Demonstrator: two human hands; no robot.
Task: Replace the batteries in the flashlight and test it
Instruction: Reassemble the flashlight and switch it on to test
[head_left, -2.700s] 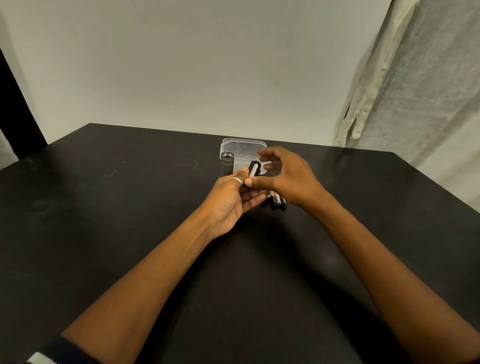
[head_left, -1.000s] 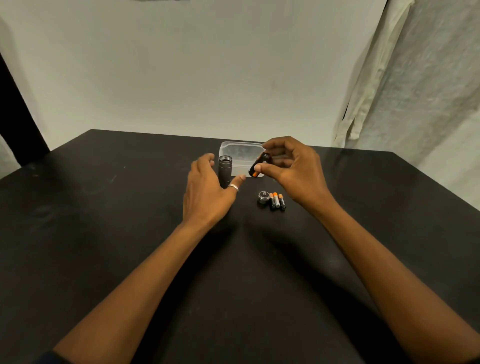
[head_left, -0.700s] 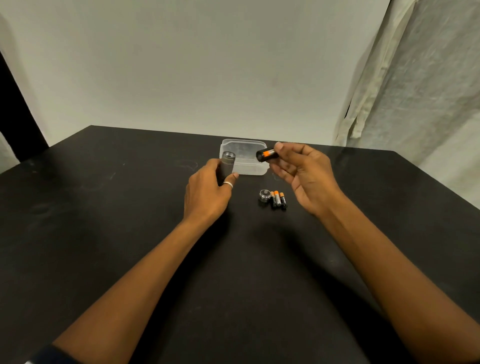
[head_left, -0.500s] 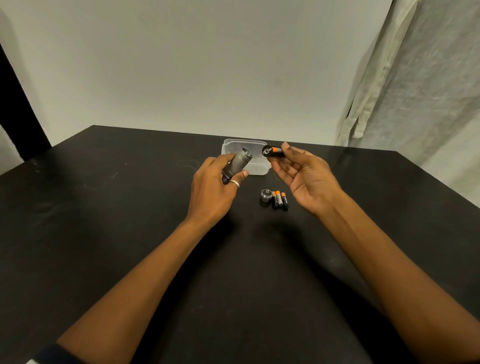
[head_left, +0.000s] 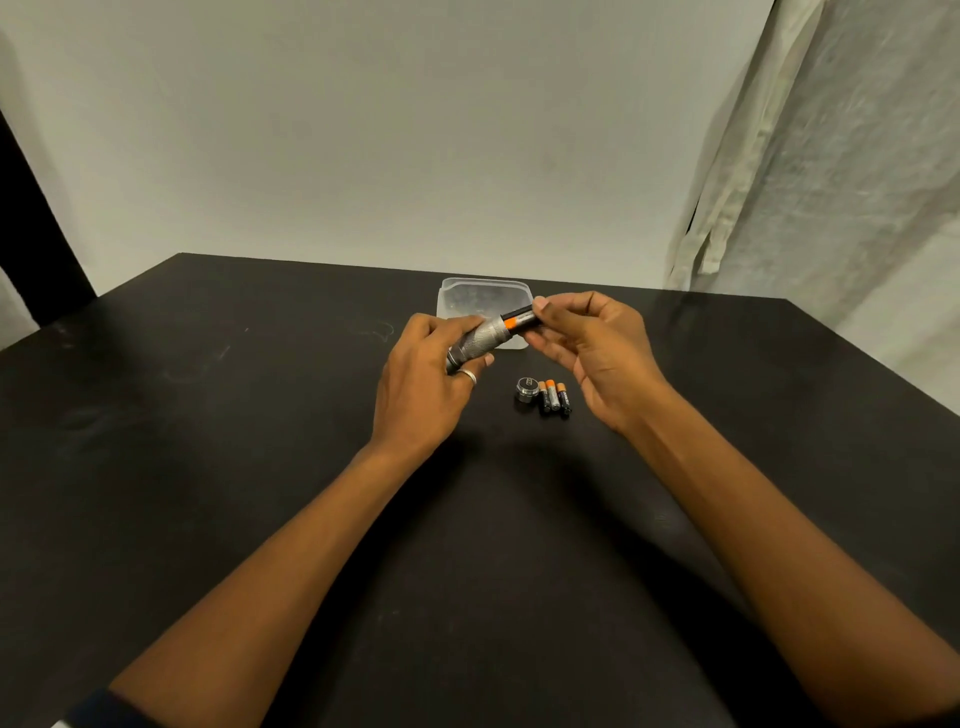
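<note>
My left hand (head_left: 423, 387) grips the grey knurled flashlight body (head_left: 480, 340), tilted with its open end up and to the right. My right hand (head_left: 592, 348) pinches a black battery holder with orange-tipped batteries (head_left: 522, 319), its near end touching or just inside the flashlight's open end. On the black table (head_left: 260, 415) between my hands lie the flashlight's round end cap (head_left: 527, 389) and three small black-and-orange batteries (head_left: 554, 397) side by side.
A clear plastic container (head_left: 485, 296) sits on the table just behind my hands. A white wall stands beyond the far edge. A pale curtain (head_left: 831, 156) hangs at the right.
My left hand picked the flashlight body up from standing on the table and tilted it. My right hand brought the battery holder to its open end.
</note>
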